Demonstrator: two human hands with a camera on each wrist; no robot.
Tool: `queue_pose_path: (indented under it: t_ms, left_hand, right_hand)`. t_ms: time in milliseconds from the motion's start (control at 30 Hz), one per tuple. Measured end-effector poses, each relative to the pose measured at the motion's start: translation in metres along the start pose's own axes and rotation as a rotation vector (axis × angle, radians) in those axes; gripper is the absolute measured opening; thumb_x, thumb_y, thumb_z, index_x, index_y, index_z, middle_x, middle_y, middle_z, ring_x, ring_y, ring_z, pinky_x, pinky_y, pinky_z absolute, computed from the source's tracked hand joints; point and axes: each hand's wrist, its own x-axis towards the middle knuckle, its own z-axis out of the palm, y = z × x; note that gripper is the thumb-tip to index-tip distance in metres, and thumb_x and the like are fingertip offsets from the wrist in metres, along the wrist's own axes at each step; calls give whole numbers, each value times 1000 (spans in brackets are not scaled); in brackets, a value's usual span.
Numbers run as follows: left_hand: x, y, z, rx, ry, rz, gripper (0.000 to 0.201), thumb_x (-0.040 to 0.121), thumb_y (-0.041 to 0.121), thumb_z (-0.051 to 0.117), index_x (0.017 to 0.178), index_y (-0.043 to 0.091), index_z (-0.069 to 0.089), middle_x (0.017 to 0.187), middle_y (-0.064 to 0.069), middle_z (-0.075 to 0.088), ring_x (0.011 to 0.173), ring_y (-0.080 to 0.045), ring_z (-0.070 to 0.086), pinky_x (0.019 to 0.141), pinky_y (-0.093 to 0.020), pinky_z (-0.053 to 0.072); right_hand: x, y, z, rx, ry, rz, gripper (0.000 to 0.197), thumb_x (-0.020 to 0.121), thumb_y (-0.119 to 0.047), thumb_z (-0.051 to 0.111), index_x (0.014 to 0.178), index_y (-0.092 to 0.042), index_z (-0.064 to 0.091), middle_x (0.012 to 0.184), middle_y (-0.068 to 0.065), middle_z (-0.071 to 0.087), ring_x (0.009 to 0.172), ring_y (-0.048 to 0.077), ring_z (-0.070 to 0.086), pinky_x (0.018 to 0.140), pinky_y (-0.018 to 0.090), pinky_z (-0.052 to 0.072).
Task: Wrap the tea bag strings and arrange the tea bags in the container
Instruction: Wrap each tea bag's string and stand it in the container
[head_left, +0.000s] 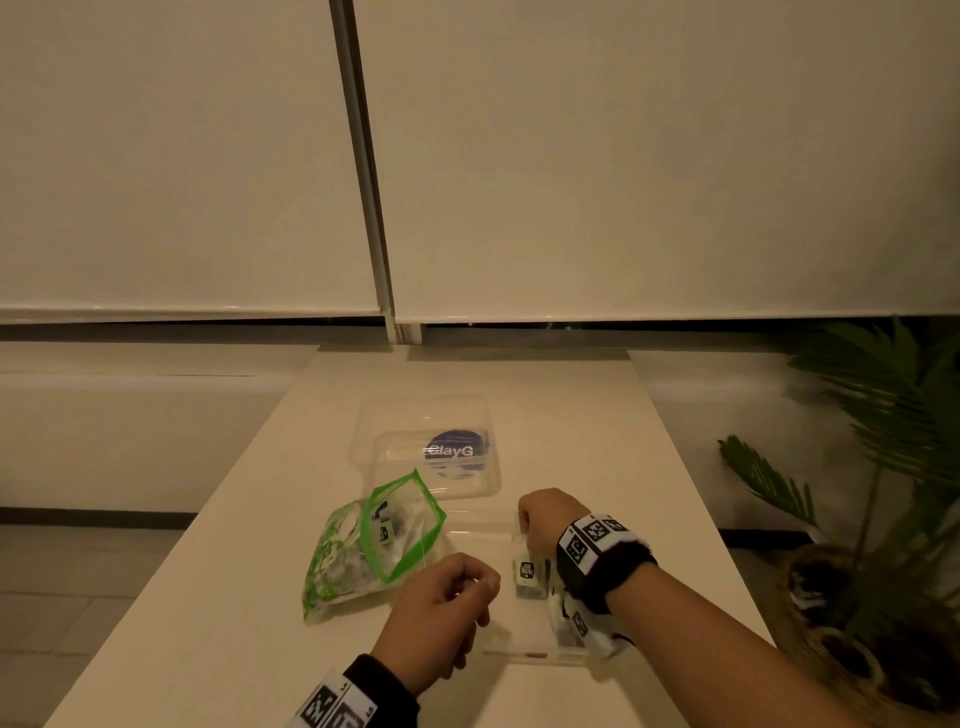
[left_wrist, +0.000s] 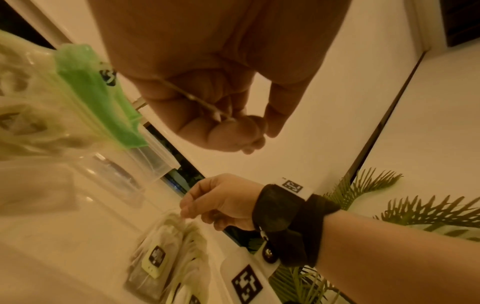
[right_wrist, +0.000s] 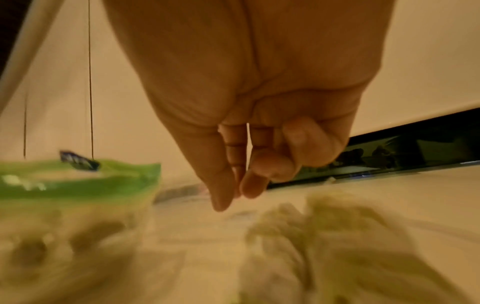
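A clear plastic container (head_left: 519, 656) lies on the pale table near me, with tea bags inside. One tea bag (head_left: 527, 570) with a pale green tag stands upright in it. My right hand (head_left: 524, 525) is above it, and the fingertips (left_wrist: 185, 212) pinch the top of that tea bag (left_wrist: 166, 236). The right wrist view is blurred, showing only thumb and forefinger together (right_wrist: 236, 195). My left hand (head_left: 485, 584) hovers just left of the container with fingers curled. A thin string (left_wrist: 192, 97) crosses its palm to the pinched thumb and fingertips (left_wrist: 249, 123).
A green-rimmed zip bag (head_left: 400, 530) with more tea bags lies open to the left of the container. Behind it sits a clear lid (head_left: 431, 447) with a dark round label. A potted palm (head_left: 883, 467) stands off the table's right edge.
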Motion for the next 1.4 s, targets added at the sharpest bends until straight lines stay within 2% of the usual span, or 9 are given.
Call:
queue_pose_path:
  t_ms: [200, 300, 400, 533, 733, 900, 1000, 1200, 1400]
  left_hand:
    - [-9, 22, -3, -34, -30, 209, 13, 94, 13, 59, 86, 3, 63, 48, -5, 47, 38, -15, 41, 40, -21, 34]
    - [-13, 39, -3, -30, -42, 374, 20, 89, 19, 62, 84, -1, 62, 48, -4, 49, 38, -13, 44, 42, -23, 36]
    - [-15, 57, -7, 11, -74, 509, 25, 82, 30, 63, 86, 6, 69, 61, -6, 55, 45, -13, 50, 44, -22, 39]
    - [-16, 65, -27, 168, 103, 636, 10, 80, 32, 62, 85, 27, 70, 71, 4, 61, 59, -4, 53, 49, -18, 43]
    - [-14, 67, -75, -73, 366, 547, 12, 83, 6, 70, 84, 18, 71, 63, -1, 59, 43, -14, 45, 40, -18, 36]
    - [2, 55, -97, 642, 231, 552, 25, 78, 18, 79, 87, 39, 70, 87, 13, 62, 71, -4, 58, 59, -7, 39]
    - [11, 45, -91, 868, 12, 356, 26, 82, 27, 75, 67, 45, 63, 72, 15, 63, 74, 6, 57, 64, -7, 37]
    - [8, 42, -81, 449, -256, 93, 27, 76, 44, 76, 67, 18, 75, 50, 3, 46, 44, -10, 40, 46, -22, 33]
    - [10, 50, -68, 89, -173, 171, 32, 60, 48, 71, 66, 17, 70, 53, -1, 44, 41, -17, 43, 42, -19, 29]
  right_hand:
    - [-44, -34, -15, 445, 139, -330, 45, 86, -17, 64, 128, -31, 56, 106, -2, 55, 88, 11, 54, 72, 15, 41]
    - [-65, -66, -16, 670, 0, -582, 54, 93, -21, 53, 143, -7, 42, 101, 1, 43, 87, 7, 47, 82, 14, 37]
    - [-65, -80, -13, 860, 158, -716, 68, 78, -10, 45, 132, 28, 27, 87, -4, 37, 68, -8, 50, 69, 10, 41]
    - [-53, -80, -18, 909, 323, -534, 45, 76, -23, 55, 105, 11, 62, 92, -6, 51, 85, -6, 51, 79, 13, 41]
    - [-71, -46, -30, 1071, 164, -405, 11, 91, -21, 65, 81, -17, 67, 75, 9, 69, 72, 30, 64, 78, 34, 52]
    - [-99, -22, -22, 1141, -16, -423, 12, 94, -11, 56, 84, -15, 62, 73, 7, 66, 75, 29, 60, 64, 33, 50]
    - [-118, -16, -17, 1151, -82, -398, 13, 96, -10, 54, 86, -14, 61, 67, 1, 62, 69, 22, 61, 59, 29, 51]
    - [-141, -3, -5, 1372, -183, -390, 18, 92, -21, 56, 97, -11, 71, 73, 2, 59, 64, 16, 56, 61, 29, 50]
    - [-145, -1, 5, 1265, -89, -393, 14, 88, -17, 60, 85, -23, 73, 90, 9, 66, 74, 16, 57, 67, 22, 47]
